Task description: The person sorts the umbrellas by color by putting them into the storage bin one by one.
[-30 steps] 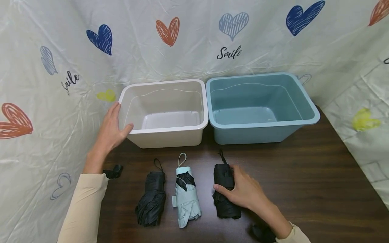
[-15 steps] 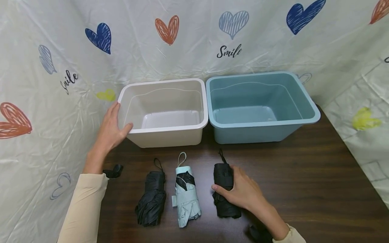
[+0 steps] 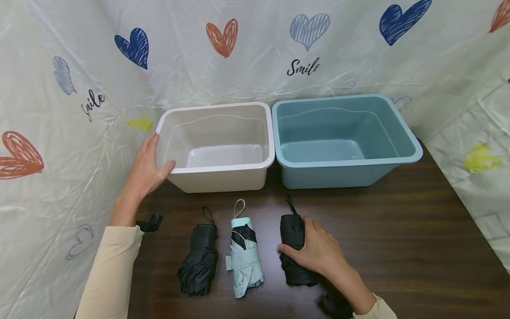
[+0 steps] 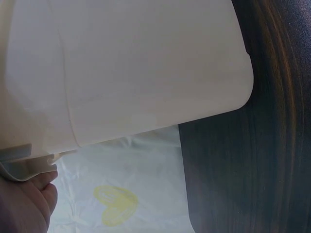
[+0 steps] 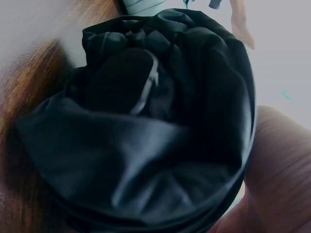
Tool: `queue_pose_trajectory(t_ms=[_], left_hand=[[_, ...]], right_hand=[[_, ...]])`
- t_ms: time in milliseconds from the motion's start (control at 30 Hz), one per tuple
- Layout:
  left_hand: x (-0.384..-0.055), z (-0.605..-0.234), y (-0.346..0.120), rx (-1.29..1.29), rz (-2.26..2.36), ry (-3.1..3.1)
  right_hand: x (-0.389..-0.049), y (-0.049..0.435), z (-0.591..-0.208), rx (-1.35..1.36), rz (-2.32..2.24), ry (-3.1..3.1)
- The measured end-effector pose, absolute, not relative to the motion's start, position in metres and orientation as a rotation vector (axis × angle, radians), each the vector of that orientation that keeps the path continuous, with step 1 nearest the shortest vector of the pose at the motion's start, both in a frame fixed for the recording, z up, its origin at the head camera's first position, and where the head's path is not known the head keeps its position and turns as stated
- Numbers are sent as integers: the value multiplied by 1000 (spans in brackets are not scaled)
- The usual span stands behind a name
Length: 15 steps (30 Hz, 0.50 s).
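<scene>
My left hand [image 3: 145, 170] holds the left end of a cream plastic storage bin [image 3: 217, 180], thumb over the front rim. In the left wrist view, its fingers [image 4: 46, 191] curl under the rim beside the bin's outer wall [image 4: 146, 63]. My right hand [image 3: 320, 250] grips a folded black umbrella [image 3: 292, 230] from its right side, thumb across the top. That umbrella's bunched end [image 5: 146, 160] fills the right wrist view. To its left lie a folded light-blue umbrella [image 3: 245, 261] and another folded black umbrella [image 3: 201, 261], wrist loops pointing towards the bins.
A blue plastic bin [image 3: 324, 175] stands right of the cream one, their rims side by side. Both sit towards the back of the dark wooden table [image 3: 398, 230]. A white sheet with printed hearts [image 3: 255, 66] hangs behind and covers the left side.
The view shifts slightly. Both hands keep their holds, and the umbrellas and bins stay in place.
</scene>
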<state>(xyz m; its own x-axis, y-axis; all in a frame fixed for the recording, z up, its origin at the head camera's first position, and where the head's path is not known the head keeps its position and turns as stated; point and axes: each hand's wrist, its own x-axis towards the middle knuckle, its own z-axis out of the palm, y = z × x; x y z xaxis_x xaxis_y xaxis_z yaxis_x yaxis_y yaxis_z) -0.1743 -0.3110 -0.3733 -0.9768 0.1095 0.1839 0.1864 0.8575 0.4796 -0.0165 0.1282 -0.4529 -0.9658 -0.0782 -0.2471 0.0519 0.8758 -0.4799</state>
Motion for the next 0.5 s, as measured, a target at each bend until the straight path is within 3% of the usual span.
queue_pose_trajectory(t_ms=[500], left_hand=[[-176,-374,-311,-240,-769,-2877]], right_hand=[[-16,130,-451,-77,-810,2768]])
